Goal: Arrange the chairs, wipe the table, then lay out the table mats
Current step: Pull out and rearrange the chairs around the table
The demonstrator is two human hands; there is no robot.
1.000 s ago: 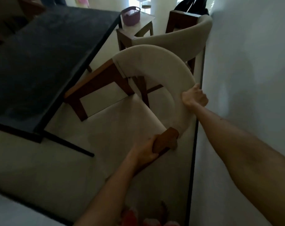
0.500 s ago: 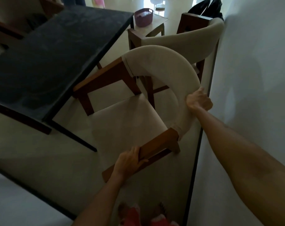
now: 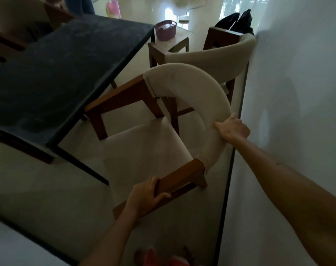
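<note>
A wooden armchair (image 3: 144, 148) with a cream seat and a curved cream backrest stands in front of me, its far arm close to the dark table (image 3: 63, 73). My left hand (image 3: 146, 196) grips the near wooden armrest. My right hand (image 3: 232, 129) clasps the right end of the padded backrest. A second matching chair (image 3: 211, 60) stands behind the first, against the wall. No table mats or cloth are in sight.
A white wall (image 3: 297, 112) runs close along the right. A small wooden side table (image 3: 163, 48) holds a purple basket (image 3: 166, 30). A black bag (image 3: 238, 21) sits behind the far chair. More chairs (image 3: 29, 14) stand beyond the table's far left side. My feet (image 3: 163, 256) show below.
The chair has shifted away from me toward the table, and my left hand slid from the armrest's back end to nearer its front. My right hand kept its hold on the backrest.
</note>
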